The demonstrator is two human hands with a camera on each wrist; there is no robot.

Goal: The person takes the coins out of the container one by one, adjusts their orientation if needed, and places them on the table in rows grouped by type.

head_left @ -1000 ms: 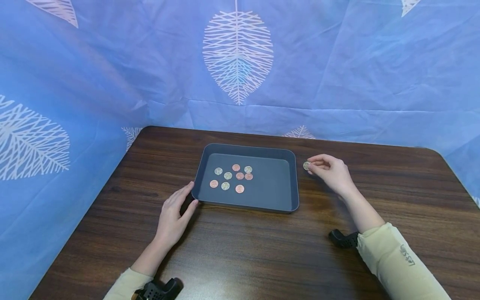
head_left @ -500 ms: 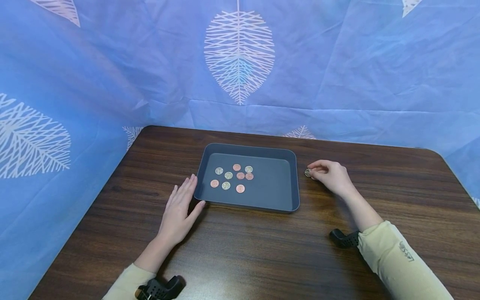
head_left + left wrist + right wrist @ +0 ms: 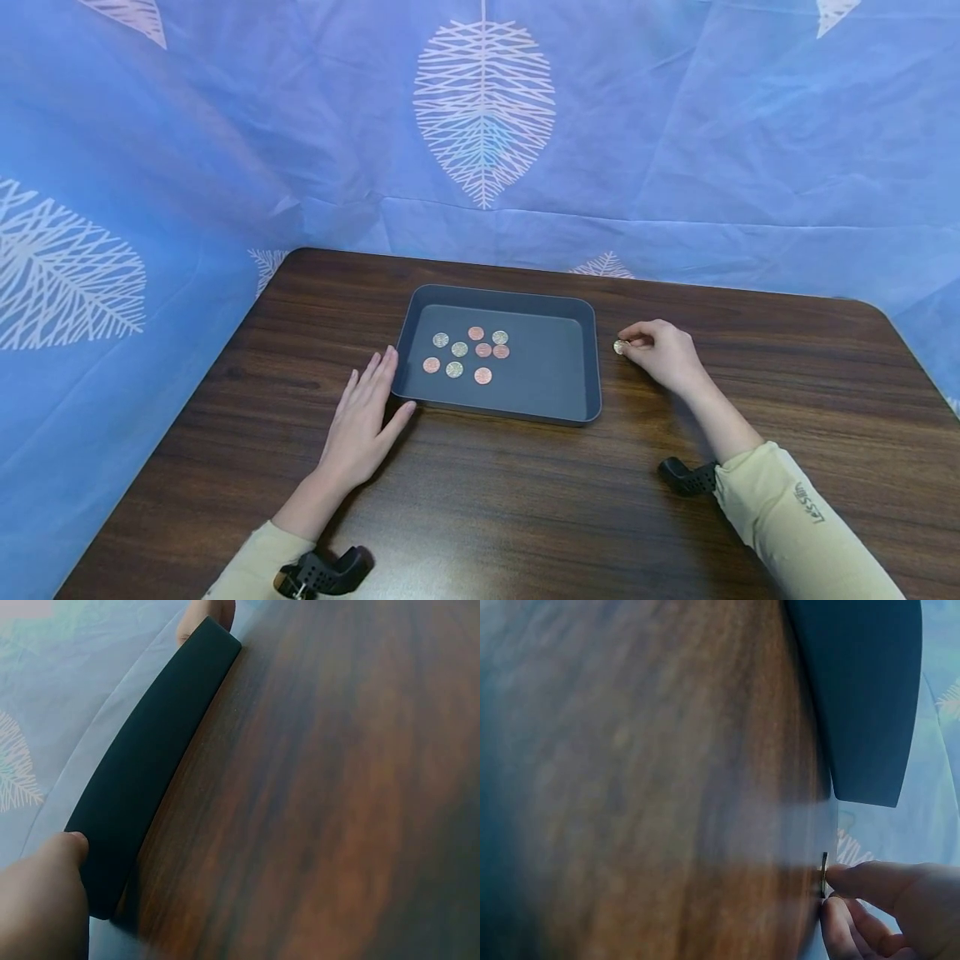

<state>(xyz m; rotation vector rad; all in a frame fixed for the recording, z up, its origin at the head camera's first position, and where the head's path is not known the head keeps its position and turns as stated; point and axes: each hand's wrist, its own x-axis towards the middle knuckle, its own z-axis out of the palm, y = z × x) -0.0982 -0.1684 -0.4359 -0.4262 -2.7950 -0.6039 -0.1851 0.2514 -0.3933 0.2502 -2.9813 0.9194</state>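
Observation:
A dark grey rectangular tray [image 3: 543,358] lies on the table, holding several coins in its left half. Some are copper-coloured, like this coin [image 3: 483,376]; others are pale gold, like that coin [image 3: 454,369]. My left hand [image 3: 360,425] rests at the tray's near left corner, fingers extended along the left side and thumb at the front wall. Just right of the tray, my right hand [image 3: 663,354] pinches a gold-coloured coin [image 3: 619,347] by the thumb and fingers. In the right wrist view this coin [image 3: 824,876] appears edge-on, at the tabletop.
The dark wooden table [image 3: 480,500] has rounded far corners. Behind it and to the left hangs a blue cloth [image 3: 675,125] with white leaf prints. Each forearm wears a black wrist camera [image 3: 686,477].
My right hand has lowered its coin slightly toward the tabletop, a little nearer to me. My left hand has shifted right and forward, with its fingers now straighter against the tray's side.

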